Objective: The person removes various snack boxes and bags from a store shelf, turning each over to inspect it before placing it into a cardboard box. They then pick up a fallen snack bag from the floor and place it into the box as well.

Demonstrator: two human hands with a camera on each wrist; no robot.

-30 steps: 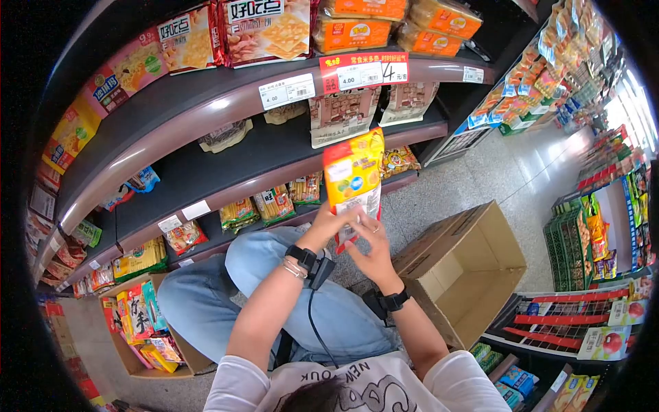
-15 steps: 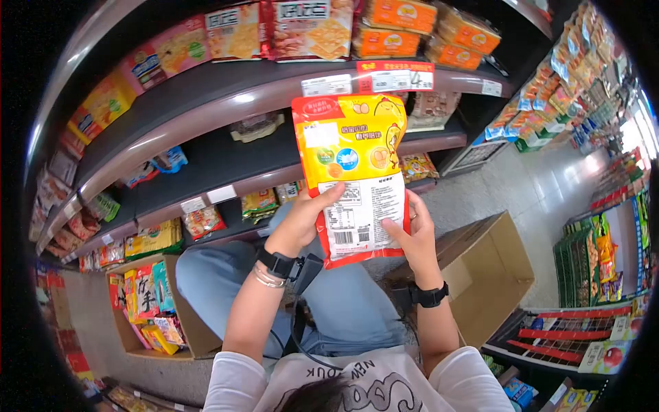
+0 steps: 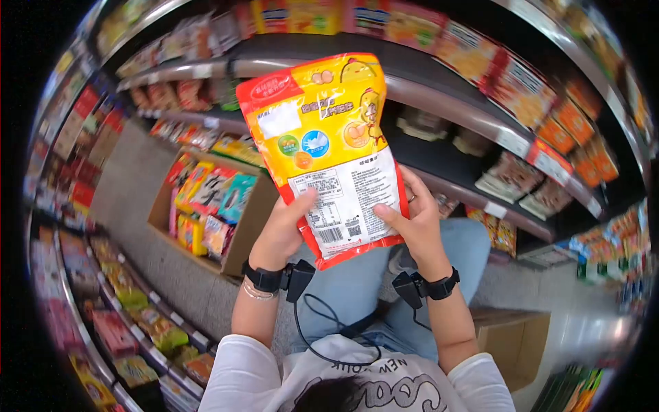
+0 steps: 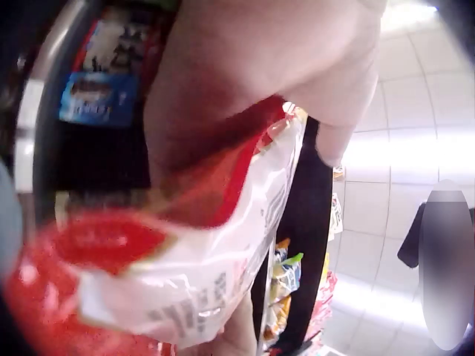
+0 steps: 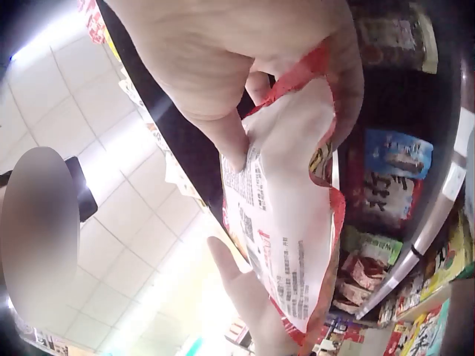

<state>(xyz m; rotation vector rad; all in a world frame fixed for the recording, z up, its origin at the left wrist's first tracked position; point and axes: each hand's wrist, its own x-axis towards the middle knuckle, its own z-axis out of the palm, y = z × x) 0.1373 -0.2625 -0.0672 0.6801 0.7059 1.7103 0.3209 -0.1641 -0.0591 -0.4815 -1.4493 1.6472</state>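
Note:
Both hands hold a yellow, white and red snack bag [image 3: 336, 158] above the person's lap, its printed back with the barcode facing the head camera. My left hand [image 3: 285, 223] grips the bag's lower left side, thumb on the white panel and the other fingers hidden behind. On the lower right edge, my right hand [image 3: 422, 220] pinches it the same way, thumb across the printed text. From the right wrist view, the right hand [image 5: 223, 67] has its thumb pressed on the white back. In the left wrist view the left hand [image 4: 274, 59] lies over the bag's red edge.
An open cardboard box [image 3: 237, 240] filled with colourful snack packs stands at the left. Another cardboard box [image 3: 511, 343] is on the floor at the lower right. Curved shelves [image 3: 446, 82] of packaged snacks run ahead, and more shelving [image 3: 130, 323] lies at the lower left. A black cable [image 3: 322, 357] hangs between the wrists.
The bag was tipped and seen narrow, then turned so its back faces the head camera, held by both hands. The head view has swung left, bringing the filled box closer to the middle.

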